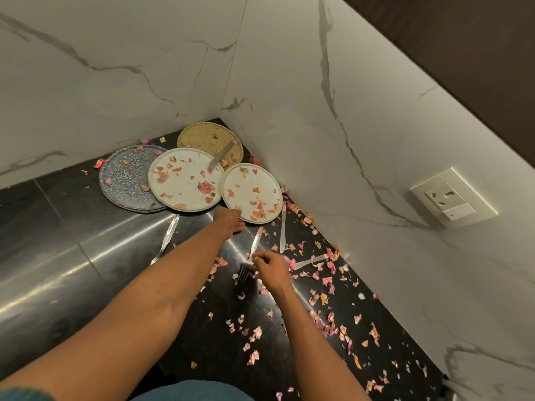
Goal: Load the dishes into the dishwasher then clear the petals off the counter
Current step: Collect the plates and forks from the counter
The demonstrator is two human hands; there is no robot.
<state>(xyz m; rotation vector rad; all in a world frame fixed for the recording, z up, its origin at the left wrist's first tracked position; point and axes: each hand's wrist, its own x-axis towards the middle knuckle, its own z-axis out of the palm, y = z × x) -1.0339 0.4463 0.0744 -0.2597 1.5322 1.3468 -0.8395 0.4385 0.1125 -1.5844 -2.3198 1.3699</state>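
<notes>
Reaching ahead, the left hand touches the near plate, grip unclear; the right hand pinches a fork above the counter. Tipping that plate would spill more petals beside the right hand.

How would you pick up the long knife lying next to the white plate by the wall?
Probably by its handle, the near end. The knife lies flat on the black counter, pointing away towards the corner, just right of the white plate. Come from above, nearer the wall side, pinching the handle's two long edges, since the plate rim crowds its far end.
</notes>
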